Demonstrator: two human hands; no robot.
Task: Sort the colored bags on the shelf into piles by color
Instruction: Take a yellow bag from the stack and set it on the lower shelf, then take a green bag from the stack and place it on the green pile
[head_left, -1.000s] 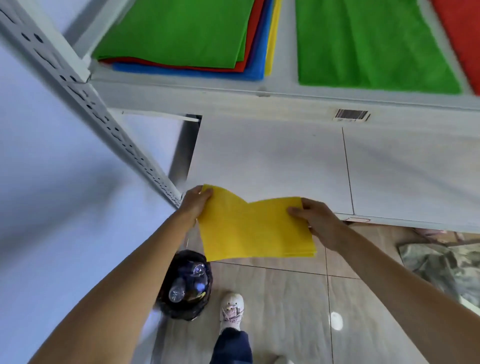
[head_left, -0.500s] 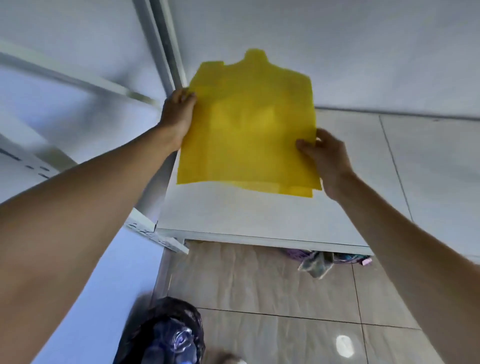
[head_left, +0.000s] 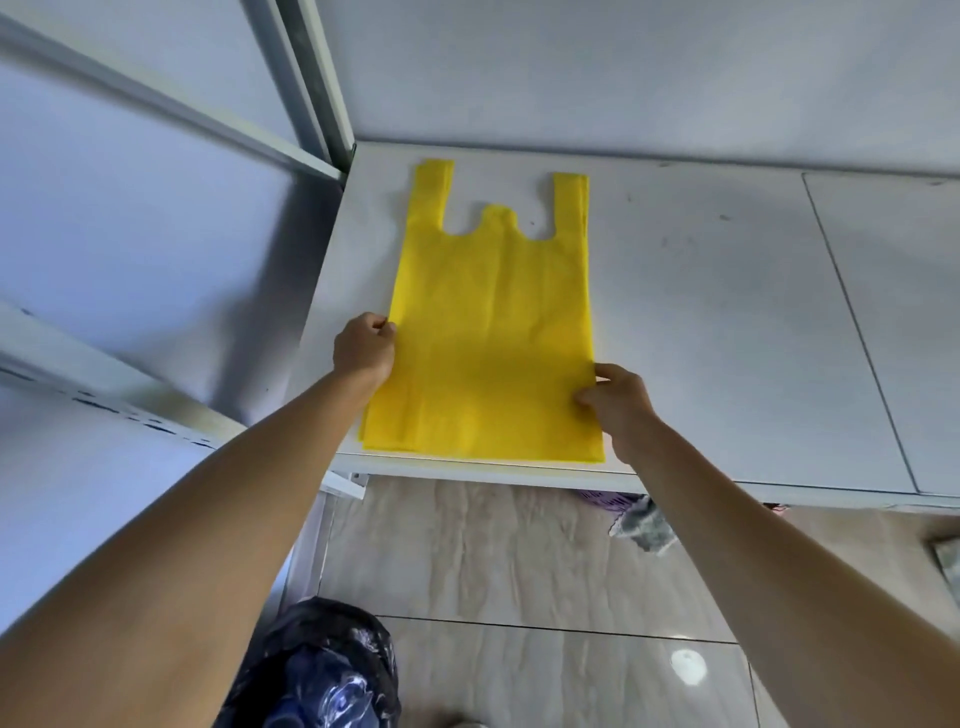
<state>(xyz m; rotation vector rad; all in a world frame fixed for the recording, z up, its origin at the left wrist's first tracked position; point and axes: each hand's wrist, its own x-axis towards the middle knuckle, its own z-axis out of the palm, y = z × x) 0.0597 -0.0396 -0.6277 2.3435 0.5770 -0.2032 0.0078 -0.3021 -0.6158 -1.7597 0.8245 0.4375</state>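
Observation:
A yellow bag (head_left: 493, 332) with two handle straps lies flat on the left part of the white shelf board (head_left: 727, 312), handles pointing away from me. A thin stack of yellow layers shows at its near edge. My left hand (head_left: 363, 348) pinches the bag's left edge. My right hand (head_left: 615, 402) pinches its right edge nearer the bottom corner. No other colored bags are in view.
A white shelf upright (head_left: 311, 83) rises at the back left corner. Below the shelf edge is tiled floor (head_left: 519, 561), with a black trash bag (head_left: 322, 670) by my left arm and a crumpled cloth (head_left: 644, 525) under the shelf.
The yellow bag went from held folded in the air to spread flat on the lower shelf board. My view dropped from the upper shelf with green, red and blue bags.

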